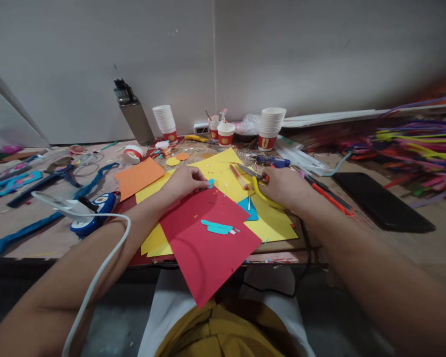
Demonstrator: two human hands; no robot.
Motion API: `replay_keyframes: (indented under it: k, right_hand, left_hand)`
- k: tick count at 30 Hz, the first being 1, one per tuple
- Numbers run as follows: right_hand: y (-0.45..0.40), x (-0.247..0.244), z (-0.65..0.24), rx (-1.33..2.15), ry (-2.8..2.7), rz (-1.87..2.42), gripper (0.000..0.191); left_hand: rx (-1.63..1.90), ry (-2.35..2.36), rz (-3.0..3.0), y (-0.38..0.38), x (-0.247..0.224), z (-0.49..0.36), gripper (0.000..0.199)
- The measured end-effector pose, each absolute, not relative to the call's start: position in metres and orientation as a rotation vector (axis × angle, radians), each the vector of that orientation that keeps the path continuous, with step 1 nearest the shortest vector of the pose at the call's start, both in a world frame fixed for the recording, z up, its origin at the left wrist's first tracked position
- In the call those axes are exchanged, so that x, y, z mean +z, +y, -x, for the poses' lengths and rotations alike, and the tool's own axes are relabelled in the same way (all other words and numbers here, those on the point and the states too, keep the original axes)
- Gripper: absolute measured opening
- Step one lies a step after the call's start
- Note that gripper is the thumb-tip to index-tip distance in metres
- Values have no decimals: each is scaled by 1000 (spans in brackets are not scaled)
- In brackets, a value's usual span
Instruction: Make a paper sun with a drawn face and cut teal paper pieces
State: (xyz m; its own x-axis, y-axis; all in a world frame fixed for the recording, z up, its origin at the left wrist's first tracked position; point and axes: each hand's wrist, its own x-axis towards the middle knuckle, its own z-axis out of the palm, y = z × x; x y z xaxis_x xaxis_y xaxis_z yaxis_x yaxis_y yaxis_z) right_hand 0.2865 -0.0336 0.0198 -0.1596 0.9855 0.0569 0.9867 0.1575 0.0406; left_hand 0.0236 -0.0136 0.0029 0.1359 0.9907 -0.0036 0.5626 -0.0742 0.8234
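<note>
My left hand pinches a small turquoise paper piece above the far corner of a red paper sheet. Closed around a pair of scissors is my right hand; the blades point left, over a yellow paper sheet. A larger turquoise scrap lies on the red sheet, with tiny offcuts beside it. A pen-like stick rests between the hands. Part of a blue paper piece shows beside the red sheet's right edge.
An orange sheet lies left. Stacked paper cups, another stack and a bottle stand behind. A black phone and blurred colourful strips are right. A white cable crosses my left forearm near a blue power strip.
</note>
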Motion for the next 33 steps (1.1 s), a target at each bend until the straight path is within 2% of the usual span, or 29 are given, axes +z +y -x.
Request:
replay_keyframes:
  k: [9,17,20,23,27,33]
  right_hand:
    - [-37,22,-286,-123,-2458,2017,48]
    - [-46,29,-284,-192,-2537,2014,46]
    - [-50,33,-280,-205,-2394,1850,38]
    - [-62,37,-266,79,-2295,1518,26]
    - [-85,36,-240,519,-2360,1213,19]
    - [-95,26,-226,583,-2549,1201,23]
  left_hand:
    - [884,1524,-1983,-10,-4,-20,18]
    - [790,1486,-2024,-5,-7,-19,13]
    - [594,1555,-2092,-5,-5,-20,15]
    - [439,1613,-2132,-5,-1,-21,16]
    - [437,1624,-2179,-7,1,-23,15]
    - [511,1614,-2212,-7,-1,-23,16]
